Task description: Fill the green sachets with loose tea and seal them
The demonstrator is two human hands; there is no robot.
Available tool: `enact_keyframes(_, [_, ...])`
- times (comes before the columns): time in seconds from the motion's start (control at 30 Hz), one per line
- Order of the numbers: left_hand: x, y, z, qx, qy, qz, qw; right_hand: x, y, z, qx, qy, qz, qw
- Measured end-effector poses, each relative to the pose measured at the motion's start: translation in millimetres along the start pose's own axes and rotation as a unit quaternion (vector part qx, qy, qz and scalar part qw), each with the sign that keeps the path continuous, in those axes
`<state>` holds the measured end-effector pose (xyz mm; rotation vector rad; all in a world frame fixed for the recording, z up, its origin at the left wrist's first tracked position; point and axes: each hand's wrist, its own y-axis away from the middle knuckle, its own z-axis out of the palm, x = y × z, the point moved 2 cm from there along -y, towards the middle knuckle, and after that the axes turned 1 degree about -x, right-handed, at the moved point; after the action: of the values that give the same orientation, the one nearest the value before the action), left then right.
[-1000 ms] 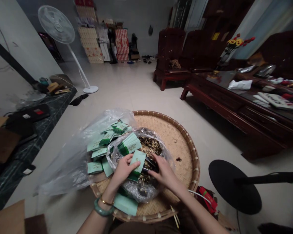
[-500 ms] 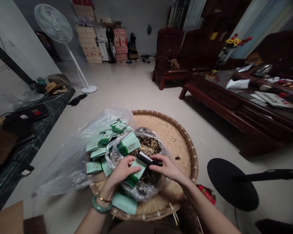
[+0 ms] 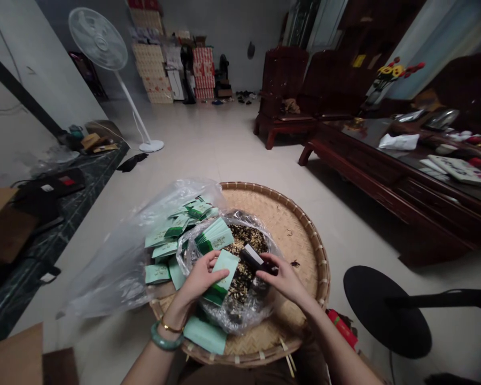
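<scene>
My left hand (image 3: 205, 275) grips a light and dark green paper packet (image 3: 226, 266) between thumb and fingers. In my right hand (image 3: 279, 272) is a small black hand-held device with a white strip (image 3: 253, 256); its exact kind is unclear. Packet and device are a short way apart. Both are above a clear plastic bag (image 3: 260, 307) of dark and pale loose dried bits (image 3: 246, 238). A fanned stack of green packets (image 3: 214, 235) rests in the bag's left side. The bag sits on a round woven bamboo tray (image 3: 294, 227).
More green packets (image 3: 172, 230) lie on a large clear plastic bag (image 3: 116, 278) to the left. One packet (image 3: 205, 335) is at the tray's near edge. A black round stand base (image 3: 387, 310) is at right, a wooden table (image 3: 369, 182) beyond. A white fan (image 3: 151, 145) stands farther back.
My right hand has drawn the black device back from the packet's top edge, to the right. The packet in my left hand is now more fully visible. The view has shifted slightly.
</scene>
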<state>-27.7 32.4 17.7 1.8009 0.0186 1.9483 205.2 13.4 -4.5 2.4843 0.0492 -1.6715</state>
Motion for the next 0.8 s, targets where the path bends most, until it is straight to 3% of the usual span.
enact_keyframes(0.1, [0.9,-0.5,2.3,0.052,0.047,0.018,0.997,11.2,6.1,4.1,0.011,0.113,-0.034,0.993])
enact_keyframes(0.17, [-0.3,-1.6,5.6,0.081,0.061,0.022,0.995,6.1,7.2,9.9,0.020,0.126,-0.051,0.991])
enact_keyframes(0.37, [1.6,-0.7,18.8,0.101,-0.027,0.074,0.992,-39.9,-5.7,37.2,0.028,-0.005,-0.087,0.996])
enact_keyframes(0.53, [-0.3,6.5,22.2,0.109,-0.088,0.124,0.982,-44.1,-8.6,55.9,0.025,-0.080,-0.070,0.994])
enact_keyframes(0.63, [-0.3,0.5,8.3,0.156,-0.061,0.122,0.978,-37.6,-8.7,54.4,-0.015,-0.173,-0.012,0.985])
enact_keyframes(0.67, [2.8,-3.6,-1.8,0.200,-0.032,0.128,0.971,-35.5,-9.0,51.8,-0.023,-0.211,0.010,0.977])
enact_keyframes(0.73, [13.6,-13.2,-28.7,0.304,0.049,0.151,0.939,-31.4,-9.5,45.0,-0.019,-0.276,0.043,0.960])
enact_keyframes(0.8, [26.8,-22.9,-56.2,0.354,0.114,0.181,0.910,-27.1,-9.0,38.9,-0.002,-0.314,0.062,0.947])
